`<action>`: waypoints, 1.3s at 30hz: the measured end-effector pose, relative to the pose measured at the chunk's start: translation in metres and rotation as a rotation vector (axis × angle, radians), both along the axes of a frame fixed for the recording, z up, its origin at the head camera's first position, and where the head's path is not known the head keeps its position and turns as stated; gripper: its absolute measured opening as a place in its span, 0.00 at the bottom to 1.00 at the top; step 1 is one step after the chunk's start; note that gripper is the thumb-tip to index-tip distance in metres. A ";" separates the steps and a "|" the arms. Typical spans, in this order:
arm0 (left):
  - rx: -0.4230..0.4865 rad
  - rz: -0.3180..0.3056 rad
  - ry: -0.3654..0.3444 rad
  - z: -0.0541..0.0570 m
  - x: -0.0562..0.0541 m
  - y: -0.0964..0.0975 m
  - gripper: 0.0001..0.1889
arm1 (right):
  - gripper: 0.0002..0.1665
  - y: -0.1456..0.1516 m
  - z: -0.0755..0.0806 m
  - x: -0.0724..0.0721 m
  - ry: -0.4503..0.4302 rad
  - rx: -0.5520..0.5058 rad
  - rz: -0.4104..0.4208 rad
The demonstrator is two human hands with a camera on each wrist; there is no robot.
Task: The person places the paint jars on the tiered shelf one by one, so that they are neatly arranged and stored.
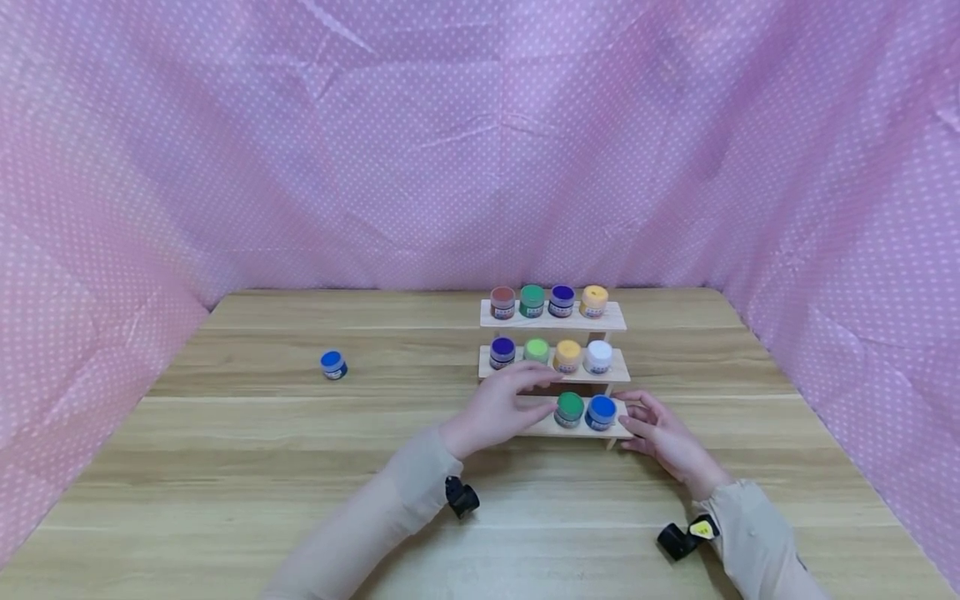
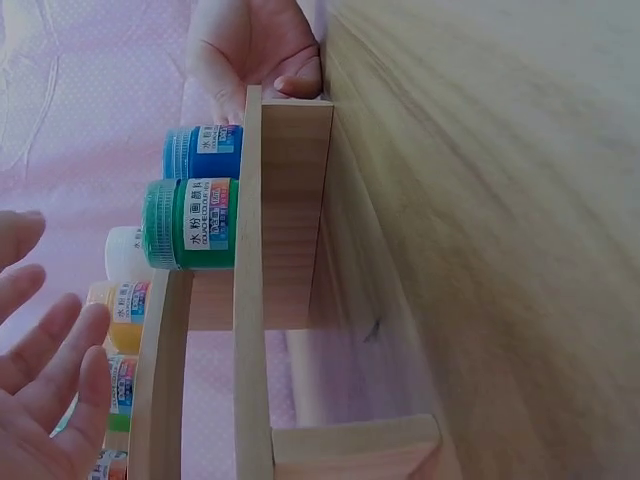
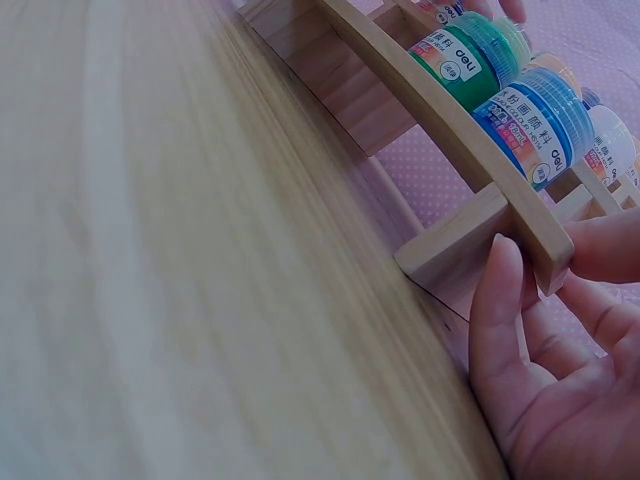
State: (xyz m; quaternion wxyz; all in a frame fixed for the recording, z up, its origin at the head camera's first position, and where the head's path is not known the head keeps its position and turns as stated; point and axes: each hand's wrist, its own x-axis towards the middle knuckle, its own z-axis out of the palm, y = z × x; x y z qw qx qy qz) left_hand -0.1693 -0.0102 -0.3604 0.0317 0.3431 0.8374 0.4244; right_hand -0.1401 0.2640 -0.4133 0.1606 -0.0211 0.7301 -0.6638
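A three-tier wooden rack [image 1: 542, 429] bears small paint jars. On its lowest tier stand a green jar [image 1: 569, 410] and a blue jar [image 1: 601, 412] side by side toward the right end. My left hand [image 1: 498, 408] hovers over the left part of that tier, holding nothing; its spread fingers [image 2: 60, 350] are apart from the green jar in the left wrist view. At the right end of the lowest tier, my right hand [image 1: 667, 437] grips the board's corner, with a fingertip [image 3: 500, 265] against the leg.
The middle tier holds a purple jar [image 1: 502, 353], a light green jar [image 1: 536, 350], a yellow jar [image 1: 567, 357] and a white jar [image 1: 598, 357]. Several more jars line the top tier [image 1: 555, 317]. One blue-lidded jar [image 1: 333, 365] stands alone on the table at left. Pink dotted cloth [image 1: 375, 167] surrounds the table.
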 end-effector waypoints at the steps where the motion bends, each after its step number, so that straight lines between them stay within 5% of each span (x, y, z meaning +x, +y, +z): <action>1: 0.006 0.003 0.013 0.000 0.001 -0.001 0.20 | 0.18 0.000 0.000 0.000 0.003 -0.003 -0.001; 7: 0.016 0.033 0.087 -0.001 0.005 -0.011 0.17 | 0.17 -0.001 0.000 -0.002 0.026 -0.037 0.008; 18: 0.177 0.097 0.235 0.002 0.006 -0.047 0.16 | 0.19 -0.001 -0.001 -0.002 0.028 -0.036 0.006; 26: 0.266 0.206 0.221 -0.001 0.002 -0.074 0.16 | 0.19 -0.001 0.000 -0.002 0.032 -0.039 0.003; 39: 0.209 0.348 0.190 -0.014 -0.002 -0.128 0.16 | 0.20 -0.001 -0.001 0.001 0.021 -0.046 -0.005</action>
